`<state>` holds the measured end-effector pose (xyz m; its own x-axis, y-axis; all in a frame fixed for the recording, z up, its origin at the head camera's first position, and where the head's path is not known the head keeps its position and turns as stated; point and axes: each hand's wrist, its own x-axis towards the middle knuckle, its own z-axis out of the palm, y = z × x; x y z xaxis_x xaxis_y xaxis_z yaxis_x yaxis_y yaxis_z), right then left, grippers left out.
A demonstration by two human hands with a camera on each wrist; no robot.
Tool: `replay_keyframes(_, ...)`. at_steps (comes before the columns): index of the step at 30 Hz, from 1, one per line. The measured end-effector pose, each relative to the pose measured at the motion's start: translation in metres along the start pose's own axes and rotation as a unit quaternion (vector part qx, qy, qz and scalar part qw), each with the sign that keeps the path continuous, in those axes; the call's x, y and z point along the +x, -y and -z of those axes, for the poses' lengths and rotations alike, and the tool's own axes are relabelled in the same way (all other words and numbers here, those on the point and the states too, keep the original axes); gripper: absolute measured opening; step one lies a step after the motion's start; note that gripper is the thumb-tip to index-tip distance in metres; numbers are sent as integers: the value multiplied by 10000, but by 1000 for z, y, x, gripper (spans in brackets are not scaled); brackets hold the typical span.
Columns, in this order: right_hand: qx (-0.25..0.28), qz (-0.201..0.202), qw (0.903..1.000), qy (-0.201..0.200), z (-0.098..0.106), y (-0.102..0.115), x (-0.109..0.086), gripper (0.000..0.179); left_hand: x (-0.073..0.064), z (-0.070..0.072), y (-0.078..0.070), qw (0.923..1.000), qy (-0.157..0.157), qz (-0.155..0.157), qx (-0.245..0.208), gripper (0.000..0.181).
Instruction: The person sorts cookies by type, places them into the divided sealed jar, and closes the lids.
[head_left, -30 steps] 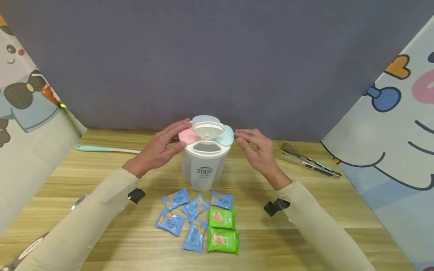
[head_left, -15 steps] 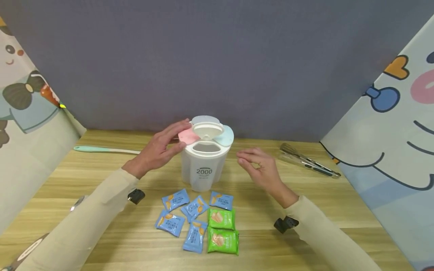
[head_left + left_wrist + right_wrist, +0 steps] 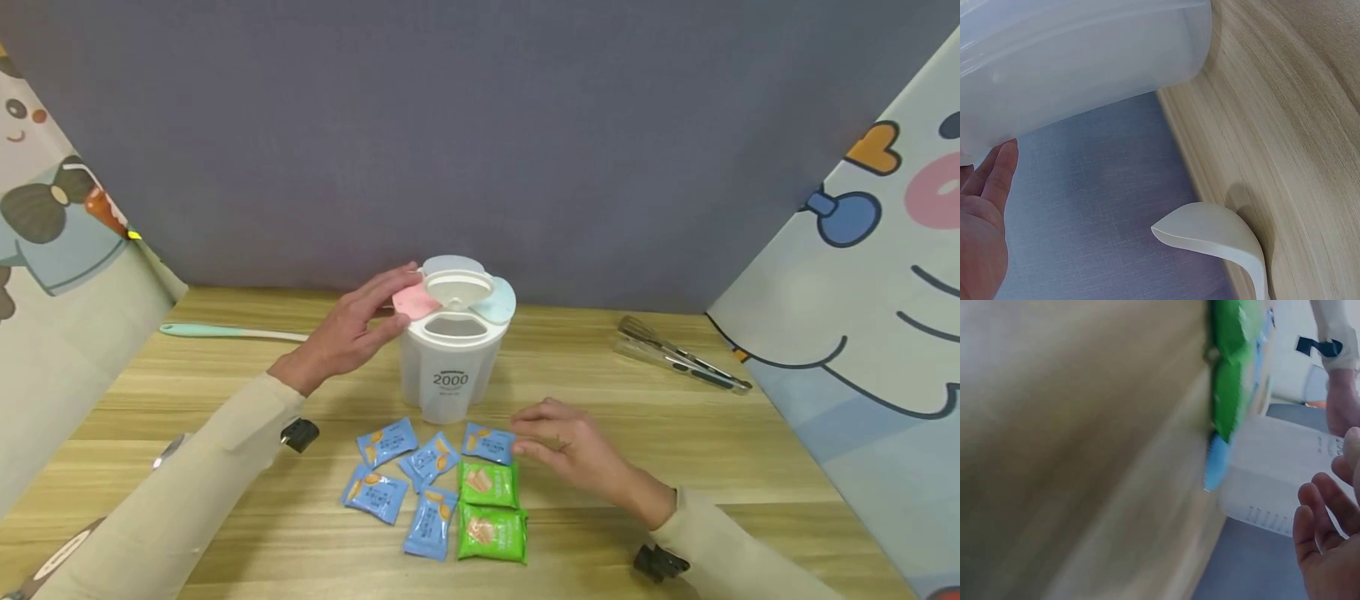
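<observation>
A whitish storage container (image 3: 452, 392) marked 2000 stands upright near the back wall, its top carrying pink and pale blue lid sections and uncovered openings. My left hand (image 3: 341, 337) holds its left side, thumb at the front of the pink section (image 3: 416, 302) and fingers behind. In the left wrist view the fingertips meet the container wall (image 3: 1079, 69). My right hand (image 3: 573, 450), holding nothing, hovers with loosely bent fingers right beside a blue snack packet (image 3: 487, 443). Two green packets (image 3: 491, 533) lie just in front of that one, with several more blue packets (image 3: 429, 521) to their left.
Metal kitchen tongs (image 3: 682, 358) lie at the right back of the wooden table (image 3: 637, 517). A mint-handled utensil (image 3: 202, 331) lies at the left back; its white curved head (image 3: 1210, 228) shows in the left wrist view. Grey panel (image 3: 465, 150) behind, cartoon-printed panels at both sides.
My right hand has left the container's right side and come down and toward me, to the blue packet nearest the container. My left hand has stayed on the container.
</observation>
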<state>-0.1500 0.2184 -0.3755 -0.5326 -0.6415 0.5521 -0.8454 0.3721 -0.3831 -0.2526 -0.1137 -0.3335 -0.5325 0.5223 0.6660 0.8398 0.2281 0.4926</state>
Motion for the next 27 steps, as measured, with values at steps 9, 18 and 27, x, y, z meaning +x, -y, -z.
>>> replay_keyframes(9, 130, -312, 9981, 517, -16, 3, -25, 31, 0, 0, 0, 10000, -19, -17, 31, 48)
replay_keyframes(18, 74, -770, 9933, 855, -20, 2, -39, 42, 0, 0, 0, 10000, -25, -15, 36, 49)
replay_keyframes(27, -77, -940, 9903, 1020, -21, -2, -42, 53, 0, 0, 1, 10000, -27, -57, 26, 49)
